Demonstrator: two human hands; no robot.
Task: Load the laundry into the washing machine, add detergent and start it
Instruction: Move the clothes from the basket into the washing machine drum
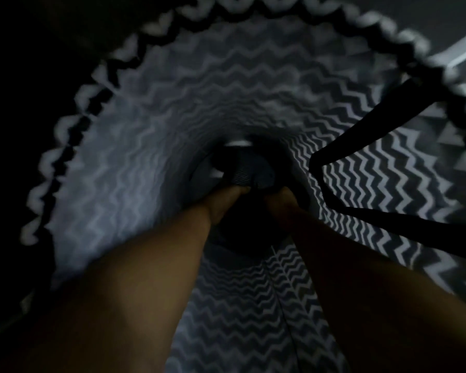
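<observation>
Hamper (119, 170): one, narrow, zigzag-walled.
Laundry (242, 170): one dark heap at bottom.
Left hand (221, 204): laundry grasped by fingers (236, 191).
Right hand (281, 201): grasp cannot be told.

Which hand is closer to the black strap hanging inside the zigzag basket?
The right hand: the black fabric strap loops down the wall of the black-and-white zigzag fabric basket on that side, while the left hand reaches beside the paler, strapless wall.

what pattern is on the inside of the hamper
Grey-and-white zigzag chevrons line the hamper, clearest in the head view.
</observation>
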